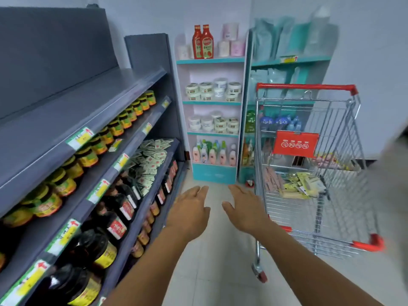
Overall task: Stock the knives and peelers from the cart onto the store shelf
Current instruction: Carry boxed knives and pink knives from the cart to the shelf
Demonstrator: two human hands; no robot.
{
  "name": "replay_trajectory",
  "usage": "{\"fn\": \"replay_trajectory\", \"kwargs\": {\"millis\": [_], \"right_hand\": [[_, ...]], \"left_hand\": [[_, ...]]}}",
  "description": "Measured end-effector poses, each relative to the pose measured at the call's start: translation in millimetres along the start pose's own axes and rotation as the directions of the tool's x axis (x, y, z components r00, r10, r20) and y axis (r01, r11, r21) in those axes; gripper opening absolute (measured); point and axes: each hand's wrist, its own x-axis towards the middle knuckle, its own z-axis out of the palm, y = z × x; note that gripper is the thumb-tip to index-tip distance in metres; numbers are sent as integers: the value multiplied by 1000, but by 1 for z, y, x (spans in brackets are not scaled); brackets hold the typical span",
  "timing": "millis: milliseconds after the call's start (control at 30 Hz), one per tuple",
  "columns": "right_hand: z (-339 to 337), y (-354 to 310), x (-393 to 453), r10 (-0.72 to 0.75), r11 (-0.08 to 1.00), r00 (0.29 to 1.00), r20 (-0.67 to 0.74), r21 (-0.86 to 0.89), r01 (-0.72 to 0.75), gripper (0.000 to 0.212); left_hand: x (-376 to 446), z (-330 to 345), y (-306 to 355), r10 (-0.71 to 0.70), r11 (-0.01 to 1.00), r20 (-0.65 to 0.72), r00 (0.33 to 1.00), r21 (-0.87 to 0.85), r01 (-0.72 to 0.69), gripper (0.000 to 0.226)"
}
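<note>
Steel cart (pixel 309 151) beside two empty, spread hands: left hand (pixel 189 212), right hand (pixel 246 209).

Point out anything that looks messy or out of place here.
The small packets on the grey shelf lie in a loose, jumbled heap, unlike the neat jar rows above. The packaged goods in the cart are also piled unevenly. Nothing looks spilled or broken.

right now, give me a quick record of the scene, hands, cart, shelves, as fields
left hand: open, fingers spread, holding nothing
right hand: open, holding nothing, just left of the cart
cart: on the right, red trim, packaged goods lying in its basket
grey shelf: on the left, top tier bare, jars and dark bottles below
teal shelf: ahead, two red bottles on top
task state: nothing picked up yet
</note>
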Motion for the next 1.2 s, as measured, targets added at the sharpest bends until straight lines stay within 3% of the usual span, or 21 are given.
{"fn": "replay_trajectory", "kwargs": {"millis": [167,367,533,800,1200], "right_hand": [[-22,94,13,154,988,988,-21,34,-153,56],[-44,207,47,211,974,977,31,74,-213,54],[-58,282,83,252,963,966,59,82,-256,54],[-57,346,145,311,935,948,71,154,-318,49],[-13,386,263,380,904,917,118,162,-396,47]], "left_hand": [[54,42,83,33,997,67,997,-70,-28,58],[129,81,184,6,992,113,994,-128,9,53],[189,117,231,-20,990,163,986,-133,42,51],[274,164,247,-51,990,238,970,-113,80,57],[391,251,213,-53,992,294,954,-95,85,62]]}}
